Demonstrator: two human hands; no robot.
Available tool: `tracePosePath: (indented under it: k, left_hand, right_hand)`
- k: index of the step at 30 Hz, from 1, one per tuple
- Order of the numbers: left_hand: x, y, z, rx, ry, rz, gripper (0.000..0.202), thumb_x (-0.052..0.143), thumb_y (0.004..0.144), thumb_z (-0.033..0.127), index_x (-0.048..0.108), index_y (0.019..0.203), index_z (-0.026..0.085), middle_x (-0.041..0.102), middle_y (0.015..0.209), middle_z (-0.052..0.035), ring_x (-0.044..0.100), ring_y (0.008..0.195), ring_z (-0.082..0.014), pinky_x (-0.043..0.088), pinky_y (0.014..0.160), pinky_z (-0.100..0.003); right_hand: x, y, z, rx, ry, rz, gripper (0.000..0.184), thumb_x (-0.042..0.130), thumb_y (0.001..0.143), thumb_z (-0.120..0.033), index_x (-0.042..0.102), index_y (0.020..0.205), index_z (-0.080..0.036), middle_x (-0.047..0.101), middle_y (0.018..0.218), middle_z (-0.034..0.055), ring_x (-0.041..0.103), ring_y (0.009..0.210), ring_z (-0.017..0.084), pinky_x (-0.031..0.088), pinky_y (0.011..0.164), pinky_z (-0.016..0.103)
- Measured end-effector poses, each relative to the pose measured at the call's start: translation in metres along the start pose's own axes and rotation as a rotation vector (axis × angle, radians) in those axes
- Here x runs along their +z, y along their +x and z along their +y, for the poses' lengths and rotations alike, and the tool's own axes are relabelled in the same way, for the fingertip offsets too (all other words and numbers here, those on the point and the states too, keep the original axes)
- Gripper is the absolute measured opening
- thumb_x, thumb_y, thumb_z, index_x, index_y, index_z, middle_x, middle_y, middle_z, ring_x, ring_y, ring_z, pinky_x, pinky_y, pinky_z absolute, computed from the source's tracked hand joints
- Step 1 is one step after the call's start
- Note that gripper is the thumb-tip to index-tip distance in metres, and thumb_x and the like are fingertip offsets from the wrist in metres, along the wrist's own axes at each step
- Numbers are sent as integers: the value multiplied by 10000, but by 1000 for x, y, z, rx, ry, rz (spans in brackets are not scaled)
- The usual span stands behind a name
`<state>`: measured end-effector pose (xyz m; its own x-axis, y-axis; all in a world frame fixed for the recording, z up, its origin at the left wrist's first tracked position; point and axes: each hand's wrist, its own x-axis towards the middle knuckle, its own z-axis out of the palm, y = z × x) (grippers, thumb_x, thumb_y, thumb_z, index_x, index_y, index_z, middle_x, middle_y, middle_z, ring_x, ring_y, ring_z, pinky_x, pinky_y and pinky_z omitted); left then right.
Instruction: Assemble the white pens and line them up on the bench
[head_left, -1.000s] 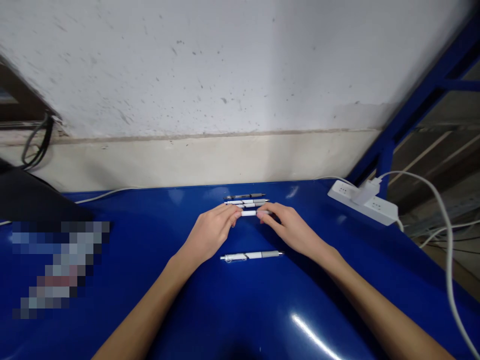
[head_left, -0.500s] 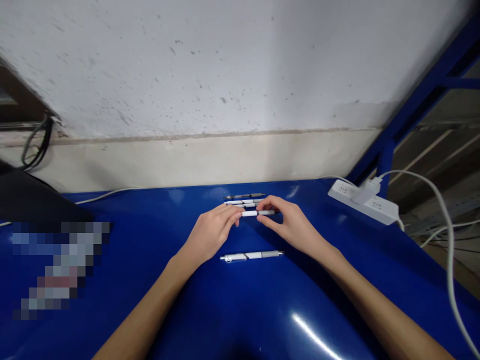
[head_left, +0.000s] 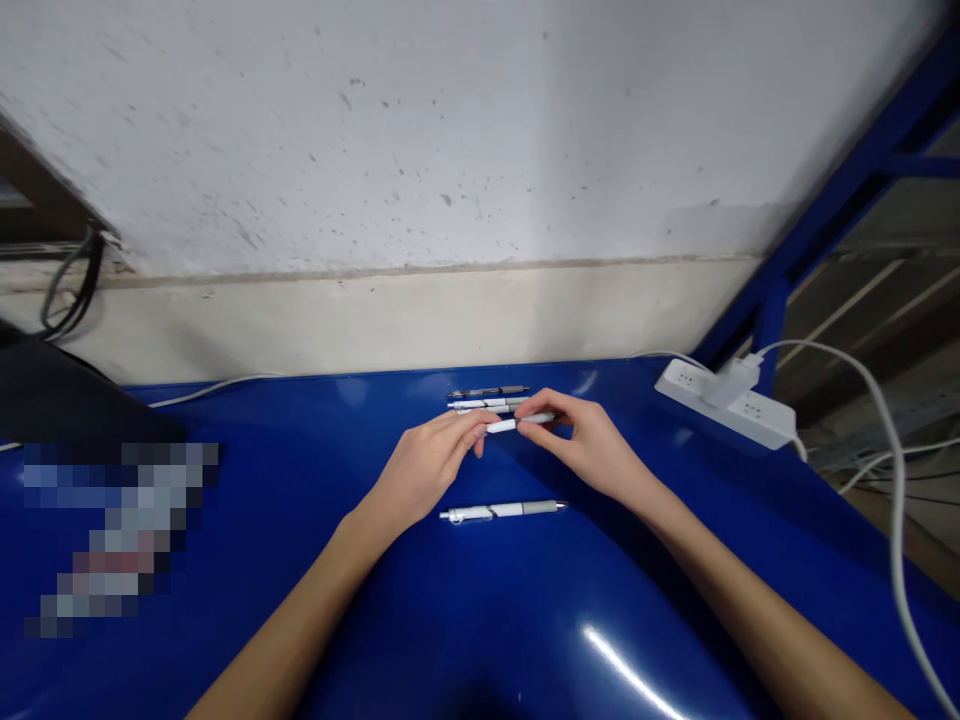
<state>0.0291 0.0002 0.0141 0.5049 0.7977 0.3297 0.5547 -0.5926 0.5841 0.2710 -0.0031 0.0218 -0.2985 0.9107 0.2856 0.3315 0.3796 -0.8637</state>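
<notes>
Above the far middle part of the blue table [head_left: 420, 630], both hands have their fingertips closed on one held pen [head_left: 501, 426]: the left hand [head_left: 435, 460] grips its left end, and the right hand [head_left: 585, 445] pinches it near the grey part. If one hand loosens before the other, the held pen could, I think, slip or swing, because each hand takes only a short piece of a thin barrel. The table is glossy (a bright streak of light reflects on its near side), so a dropped pen might roll. Crowding is another risk: at least one white pen [head_left: 469, 405] and a dark pen [head_left: 491, 392] lie just to the far side of the fingers, and a knuckle could push them askew. The near pen [head_left: 504, 511], well apart, seems safer.

As for its look, the held pen is slim, with a plain white barrel and a grey section at right. It points crosswise, slightly slanted, its right end farther or higher (I cannot tell which). Fingers hide its left end.
</notes>
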Motion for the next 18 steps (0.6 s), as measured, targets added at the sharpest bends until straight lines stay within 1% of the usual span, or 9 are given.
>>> tracePosePath:
  k: [4, 7, 9, 11, 13, 15, 16, 18]
  left_hand:
    - [-1, 1, 2, -61, -78, -19, 294, 392, 1123, 302, 677, 1177, 251, 737, 986, 18, 691, 934, -169, 491, 908, -282]
    - [0, 1, 1, -86, -117, -41, 299, 393, 1124, 330, 666, 1216, 249, 746, 1003, 15, 661, 783, -146, 508, 814, -270]
    - [1, 0, -2, -77, -134, -49, 313, 390, 1125, 328, 645, 1292, 258, 746, 1018, 8, 635, 727, -136, 517, 787, -272]
    - [2, 0, -5, -39, -144, -52, 348, 385, 1125, 303, 596, 1399, 279, 743, 1102, -12, 648, 771, -141, 535, 815, -285]
    - [3, 0, -7, 25, -146, -56, 401, 375, 1119, 252, 539, 1481, 307, 711, 1255, -37, 671, 885, -151, 550, 880, -305]
    - [3, 1, -8, 84, -135, -61, 443, 364, 1110, 195, 523, 1502, 327, 652, 1379, -48, 673, 1006, -161, 550, 950, -325]
    - [2, 1, -7, 103, -124, -56, 449, 361, 1107, 177, 532, 1493, 329, 635, 1403, -50, 669, 1054, -166, 544, 983, -335]
    - [1, 2, -7, 116, -89, -30, 434, 363, 1108, 168, 561, 1463, 322, 633, 1393, -53, 657, 1120, -178, 524, 1035, -357]
  right_hand:
    - [-2, 2, 2, -52, 68, 38, 102, 712, 919, -260, 721, 1018, -239, 700, 1045, 33, 675, 880, 183, 549, 842, 335]
    - [-4, 4, 3, -76, 121, 68, 96, 685, 942, -291, 742, 1003, -243, 679, 1099, 56, 676, 990, 207, 543, 910, 357]
    - [-6, 4, 3, -69, 122, 88, 116, 661, 964, -314, 747, 1000, -245, 691, 1109, 59, 676, 1034, 219, 531, 934, 368]
    - [-7, 5, 3, -45, 111, 104, 128, 648, 973, -327, 740, 1010, -246, 715, 1089, 51, 682, 1023, 221, 522, 940, 375]
    - [-8, 5, 4, -18, 86, 122, 135, 639, 976, -331, 733, 1021, -244, 733, 1067, 43, 688, 993, 220, 512, 940, 383]
    - [-9, 6, 5, 3, 55, 150, 144, 626, 977, -329, 730, 1024, -240, 741, 1069, 42, 688, 988, 223, 502, 941, 387]
    - [-9, 6, 6, 14, 42, 169, 148, 622, 977, -329, 729, 1024, -239, 744, 1068, 42, 688, 987, 224, 498, 940, 388]
    - [-11, 6, 7, 43, 34, 206, 151, 624, 970, -333, 727, 1023, -236, 745, 1050, 42, 686, 970, 224, 496, 927, 384]
